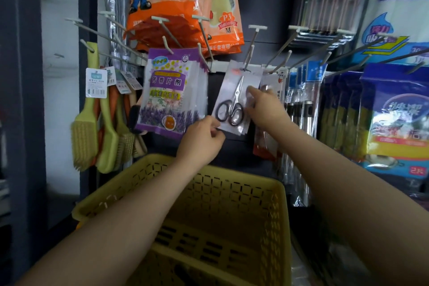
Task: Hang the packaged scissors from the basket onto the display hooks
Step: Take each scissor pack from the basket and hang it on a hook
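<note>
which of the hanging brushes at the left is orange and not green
The orange-handled scrub brush, tucked between the yellow-green plastic brushes; its handle alone is orange, the others yellow-green.

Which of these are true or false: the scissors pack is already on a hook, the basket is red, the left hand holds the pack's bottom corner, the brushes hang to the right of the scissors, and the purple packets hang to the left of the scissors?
1. The scissors pack hangs on a hook. True.
2. The basket is red. False: it is yellow.
3. The left hand pinches the pack's lower left corner. True.
4. The brushes hang to the right of the scissors. False: they hang far to the left, beyond the purple packets.
5. The purple packets hang to the left of the scissors pack. True.
6. The right hand rests inside the basket. False: it is up at the pack's right edge.
</note>
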{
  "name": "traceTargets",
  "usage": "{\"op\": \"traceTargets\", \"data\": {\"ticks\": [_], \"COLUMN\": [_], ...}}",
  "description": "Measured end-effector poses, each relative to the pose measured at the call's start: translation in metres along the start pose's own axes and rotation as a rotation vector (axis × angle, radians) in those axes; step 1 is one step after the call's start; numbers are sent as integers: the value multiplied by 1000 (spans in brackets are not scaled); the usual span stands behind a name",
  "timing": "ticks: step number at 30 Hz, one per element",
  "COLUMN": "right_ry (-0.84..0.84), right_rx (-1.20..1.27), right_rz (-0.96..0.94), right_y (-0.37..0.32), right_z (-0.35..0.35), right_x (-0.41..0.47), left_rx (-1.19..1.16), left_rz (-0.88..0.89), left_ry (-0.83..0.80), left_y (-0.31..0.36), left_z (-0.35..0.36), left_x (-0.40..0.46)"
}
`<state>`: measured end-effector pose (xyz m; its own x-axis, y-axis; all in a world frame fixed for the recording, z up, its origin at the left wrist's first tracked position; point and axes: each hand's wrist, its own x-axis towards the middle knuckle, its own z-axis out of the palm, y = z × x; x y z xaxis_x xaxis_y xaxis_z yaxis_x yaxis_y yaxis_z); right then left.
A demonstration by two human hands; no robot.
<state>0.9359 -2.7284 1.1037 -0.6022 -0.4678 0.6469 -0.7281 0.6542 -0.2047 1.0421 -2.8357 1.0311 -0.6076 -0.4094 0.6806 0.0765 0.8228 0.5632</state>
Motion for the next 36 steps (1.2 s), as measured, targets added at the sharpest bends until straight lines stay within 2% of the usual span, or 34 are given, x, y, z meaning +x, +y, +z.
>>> {"op": "traceTargets", "data": {"ticks": [3, 5, 7, 11, 15, 18, 22, 26, 28, 30, 33, 36], "right_ry": [20, 27, -59, -259, -360, -367, -297, -306, -330, -494, -871, -1004], "right_rx": [1, 73, 93, 107, 39, -35, -80, -223, -345, -418, -305, -258], "right_rz": [-56, -224, -326, -316, -235, -220, -252, -279, -300, -313, -235, -259], "right_y": [-5, -7, -7, -2, 0, -1, -7, -16, -22, -34, -58, -74], "right_z": [-15, -21, -23, -6, 5, 5, 0, -9, -10, -5, 7, 15], "right_x": [-52, -95, -129, -165, -179, -189, -204, -220, -231, -240, -246, -245], "left_rx": [-10, 57, 126, 121, 105, 182, 416, 546, 594, 642, 634, 598], "left_rz": [-73, -74, -61, -28, 39, 131, 335, 467, 617, 696, 674, 618], "left_ry": [-5, -17, -49, -149, -254, -320, -337, -525, -556, -490, -383, -304], "left_y": [2, 6, 11, 19, 31, 29, 2, -36, -50, -56, -53, -49], "left_z": [-2, -2, -3, -10, -26, -52, -93, -120, -123, -118, -112, -110], "left_x": [-3, -5, -8, -19, -41, -73, -131, -173, -189, -206, -224, -232]}}
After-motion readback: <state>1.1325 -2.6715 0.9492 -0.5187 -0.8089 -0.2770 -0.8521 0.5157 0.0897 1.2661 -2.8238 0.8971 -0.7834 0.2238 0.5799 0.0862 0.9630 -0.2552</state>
